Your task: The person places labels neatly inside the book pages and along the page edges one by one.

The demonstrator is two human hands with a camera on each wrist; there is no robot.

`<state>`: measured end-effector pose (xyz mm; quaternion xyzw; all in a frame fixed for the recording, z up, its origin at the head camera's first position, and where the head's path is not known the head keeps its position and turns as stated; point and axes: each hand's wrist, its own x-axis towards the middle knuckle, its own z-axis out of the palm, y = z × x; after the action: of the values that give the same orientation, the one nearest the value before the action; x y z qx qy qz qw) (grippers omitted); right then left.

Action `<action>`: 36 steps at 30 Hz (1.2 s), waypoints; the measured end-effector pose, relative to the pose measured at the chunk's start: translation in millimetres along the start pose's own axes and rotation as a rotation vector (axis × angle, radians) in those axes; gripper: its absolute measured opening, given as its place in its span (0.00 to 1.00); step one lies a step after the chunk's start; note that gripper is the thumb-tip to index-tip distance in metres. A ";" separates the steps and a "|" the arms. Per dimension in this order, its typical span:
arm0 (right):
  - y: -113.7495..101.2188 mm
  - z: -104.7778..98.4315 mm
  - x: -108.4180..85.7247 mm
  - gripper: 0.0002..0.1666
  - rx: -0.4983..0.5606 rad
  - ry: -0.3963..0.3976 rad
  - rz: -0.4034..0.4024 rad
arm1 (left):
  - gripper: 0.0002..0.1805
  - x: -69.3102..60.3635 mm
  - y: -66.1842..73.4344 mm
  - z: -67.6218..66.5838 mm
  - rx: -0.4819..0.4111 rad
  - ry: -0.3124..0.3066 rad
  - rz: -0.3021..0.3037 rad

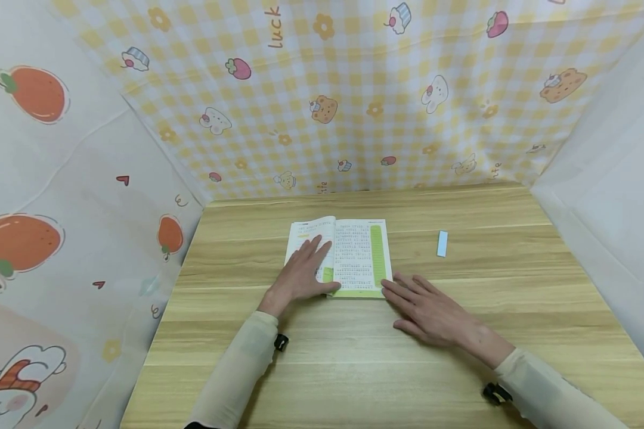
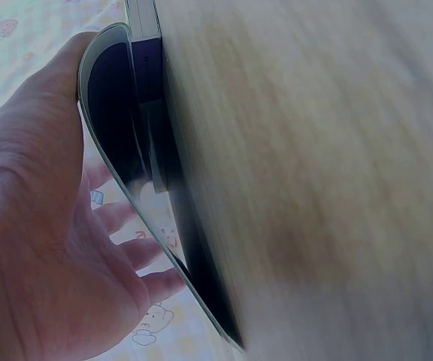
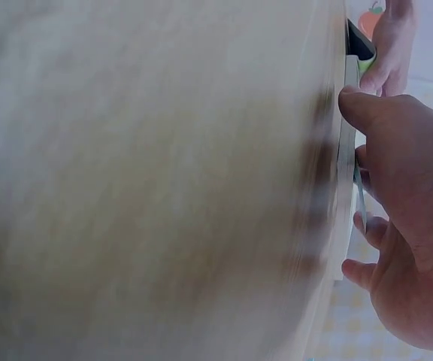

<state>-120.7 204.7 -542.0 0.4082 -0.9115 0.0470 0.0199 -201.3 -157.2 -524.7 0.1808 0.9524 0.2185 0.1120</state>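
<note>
An open book (image 1: pixel 354 253) with printed pages and green margins lies on the wooden table. Across its left page rests my left hand (image 1: pixel 302 275), fingers spread and thumb by the lower end of the spine. The left wrist view shows that side of the book (image 2: pixel 104 113) bowed up off the table beneath the palm (image 2: pixel 36 203). My right hand (image 1: pixel 429 313) lies at the lower right corner, its nearly straight fingertips touching the right page's edge. In the right wrist view, a thin edge shows by the right fingers (image 3: pixel 374 229); whether it is a page I cannot tell.
A small light-blue rectangular piece (image 1: pixel 442 243) lies on the table (image 1: pixel 515 286) to the right of the book. Behind the table hangs a yellow checked cloth (image 1: pixel 375 119) with cartoon prints; a white printed sheet (image 1: pixel 86 155) covers the left side.
</note>
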 end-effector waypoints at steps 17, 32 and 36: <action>6.5 -7.6 -10.2 0.40 0.054 0.066 0.009 | 0.64 -0.1 -3.2 1.2 0.007 -0.019 -0.014; 37.7 -20.4 9.2 0.40 0.218 0.091 0.113 | 0.63 -0.1 -0.6 -4.0 0.012 -0.011 0.029; 42.1 -18.2 16.2 0.41 0.240 0.063 0.134 | 0.61 0.6 -1.6 -3.0 0.032 -0.007 0.051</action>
<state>-162.9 222.4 -525.6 0.3439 -0.9235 0.1699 -0.0037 -203.2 -159.4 -522.8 0.2077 0.9504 0.2053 0.1067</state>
